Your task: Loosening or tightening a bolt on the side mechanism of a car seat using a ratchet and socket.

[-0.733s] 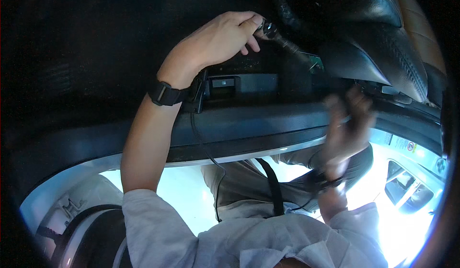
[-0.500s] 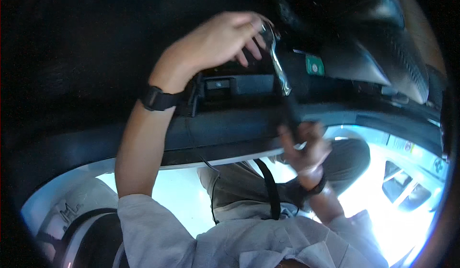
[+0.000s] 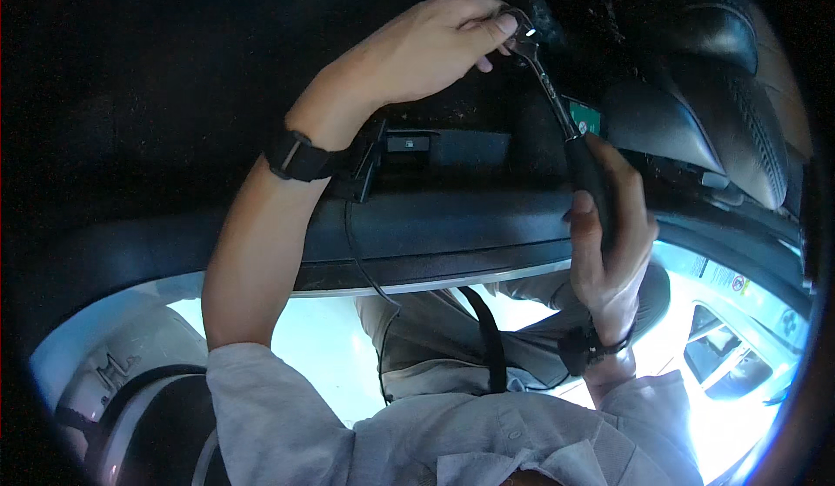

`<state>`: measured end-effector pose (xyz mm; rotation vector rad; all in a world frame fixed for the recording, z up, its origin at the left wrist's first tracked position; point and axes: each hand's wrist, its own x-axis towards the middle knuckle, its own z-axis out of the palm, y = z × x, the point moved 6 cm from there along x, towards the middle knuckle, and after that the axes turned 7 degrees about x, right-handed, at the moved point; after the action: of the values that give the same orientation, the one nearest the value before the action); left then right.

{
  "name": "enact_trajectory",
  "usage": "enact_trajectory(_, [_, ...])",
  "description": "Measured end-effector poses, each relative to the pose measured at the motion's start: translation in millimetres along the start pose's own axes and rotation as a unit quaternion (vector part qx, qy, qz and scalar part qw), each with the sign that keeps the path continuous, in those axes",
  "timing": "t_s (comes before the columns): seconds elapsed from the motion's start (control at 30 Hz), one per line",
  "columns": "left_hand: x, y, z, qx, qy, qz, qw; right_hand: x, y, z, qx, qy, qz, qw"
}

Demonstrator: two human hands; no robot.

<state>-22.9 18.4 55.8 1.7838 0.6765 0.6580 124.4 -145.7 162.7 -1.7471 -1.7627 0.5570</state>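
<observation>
I have the wrench (image 3: 550, 90) just left of the leather seat (image 3: 663, 121); my right hand (image 3: 619, 247) has its grip clamped around the black handle, and my left hand (image 3: 426, 51) pinches the head end. The step looks like working the wrench; next, I judge, calls for a steady head end under any swing. The green label (image 3: 584, 118) and far-right sticker (image 3: 739, 283) are too small to read.

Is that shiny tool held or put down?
Held: the right hand wraps round the black handle, and the left hand is at the metal head.
</observation>
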Motion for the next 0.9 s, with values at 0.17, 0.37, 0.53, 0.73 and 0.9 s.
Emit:
enact_trajectory(0.17, [0.5,-2.8,-2.9,-0.063,0.023,0.011,0.998,-10.6,10.7,14.1,0.193,-0.001,0.110,0.975])
enact_trajectory(0.37, [-3.5,2.3,-28.9,-0.100,-0.053,-0.027,0.993,-54.9,3.2,-35.7,0.140,0.061,-0.073,0.985])
enact_trajectory(0.53, [-1.1,-11.7,-13.5,0.245,0.060,0.055,0.966,-49.5,4.6,-103.9,0.371,0.116,-0.079,0.918])
enact_trajectory(0.73, [53.5,-1.7,39.1,0.380,-0.067,-0.004,0.922,-44.7,-6.6,-186.2,0.216,0.230,-0.236,0.919])
enact_trajectory(0.9, [42.8,-12.5,41.7,0.296,-0.015,0.056,0.954,-30.6,6.4,-245.5,0.342,0.172,-0.265,0.885])
